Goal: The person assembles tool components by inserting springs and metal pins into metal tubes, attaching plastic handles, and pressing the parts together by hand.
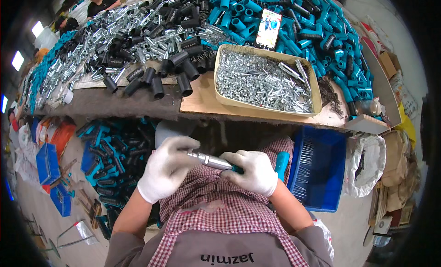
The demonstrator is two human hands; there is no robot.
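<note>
Now left hand (166, 168) and right hand (253, 171), both gloved, clamped on metal rod (209, 160) spanning between them.

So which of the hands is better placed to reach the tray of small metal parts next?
Probably the left hand: it only pinches the tip of the silver rod, while the right hand grips the teal handle end carrying it. The tray lies ahead on the bench.

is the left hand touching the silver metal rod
Touching. The head view shows the gloved left hand wrapped around one end of the silver metal rod, with the right hand gripping its other end.
</note>
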